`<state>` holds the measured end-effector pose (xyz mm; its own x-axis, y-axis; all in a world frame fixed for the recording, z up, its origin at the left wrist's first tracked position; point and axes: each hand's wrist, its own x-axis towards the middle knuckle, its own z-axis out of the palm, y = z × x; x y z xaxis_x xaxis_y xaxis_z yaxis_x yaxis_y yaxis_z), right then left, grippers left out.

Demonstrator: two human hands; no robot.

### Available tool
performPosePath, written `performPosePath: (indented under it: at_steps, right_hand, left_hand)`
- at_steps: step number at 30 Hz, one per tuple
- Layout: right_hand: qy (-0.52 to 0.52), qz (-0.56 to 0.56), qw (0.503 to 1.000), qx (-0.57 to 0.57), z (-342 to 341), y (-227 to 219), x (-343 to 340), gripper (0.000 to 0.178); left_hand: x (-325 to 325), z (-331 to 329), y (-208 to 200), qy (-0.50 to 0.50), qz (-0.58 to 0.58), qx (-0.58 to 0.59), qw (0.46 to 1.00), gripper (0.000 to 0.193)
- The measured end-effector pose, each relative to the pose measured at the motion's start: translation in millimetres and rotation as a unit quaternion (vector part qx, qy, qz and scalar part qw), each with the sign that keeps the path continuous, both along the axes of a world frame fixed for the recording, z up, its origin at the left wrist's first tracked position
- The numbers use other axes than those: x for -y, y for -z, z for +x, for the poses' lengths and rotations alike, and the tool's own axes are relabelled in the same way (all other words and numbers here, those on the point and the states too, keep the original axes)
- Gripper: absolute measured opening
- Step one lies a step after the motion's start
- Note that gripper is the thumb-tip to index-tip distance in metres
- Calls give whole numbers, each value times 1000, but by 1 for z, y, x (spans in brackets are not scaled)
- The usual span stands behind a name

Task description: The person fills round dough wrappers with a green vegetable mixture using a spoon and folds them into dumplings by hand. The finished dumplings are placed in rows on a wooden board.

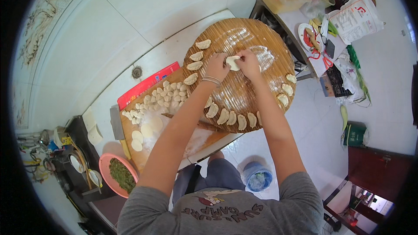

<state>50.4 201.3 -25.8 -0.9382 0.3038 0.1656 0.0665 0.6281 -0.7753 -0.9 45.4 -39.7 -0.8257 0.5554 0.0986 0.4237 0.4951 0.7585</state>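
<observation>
Both of my hands are over the round woven tray (pixel 237 93), with a pale dumpling wrapper (pixel 233 63) between them. My left hand (pixel 217 67) pinches the wrapper's left edge. On its right edge are the closed fingers of my right hand (pixel 248 64). Whether any filling lies inside cannot be made out. Folded dumplings stand along the tray's rim: several at the left (pixel 195 65), several at the near side (pixel 232 118), and a few at the right (pixel 287 89). My forearms hide part of the near row.
Left of the tray, a floured wooden board (pixel 130 128) bears dough pieces (pixel 163 97), flat wrappers (pixel 137 140) and a rolling pin (pixel 204 125). A cleaver (pixel 116 124) lies at its edge. A pink bowl (pixel 104 167) holds green filling. A blue bucket (pixel 257 177) stands on the floor.
</observation>
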Motion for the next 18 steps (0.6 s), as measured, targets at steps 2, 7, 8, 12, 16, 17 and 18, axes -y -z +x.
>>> performPosePath:
  at_steps: [2, 7, 8, 12, 16, 17, 18]
  right_hand:
    - [-39, -162, 986, 29, 7, -11, -3, 14]
    - [-119, -370, 920, 46, 32, -61, 15, 12]
    - [-133, -399, 906, 49, 36, -73, 25, 12]
    - [-153, -426, 885, 104, 53, -104, 66, 15]
    - [-184, -398, 890, 128, 72, -118, 116, 18]
    - [-188, -390, 891, 138, 77, -121, 130, 19]
    - [-193, -382, 891, 148, 82, -123, 146, 19]
  left_hand:
    - [11, -4, 1, 28, 67, 64, 995, 53]
    - [47, 11, -48, 120, 265, 386, 875, 70]
    - [57, 17, -60, 128, 307, 457, 825, 69]
    - [98, 42, -60, 182, 432, 585, 661, 55]
    - [155, 73, -73, 108, 455, 586, 661, 39]
    - [172, 82, -81, 80, 454, 575, 676, 35]
    - [191, 89, -83, 61, 450, 569, 686, 35]
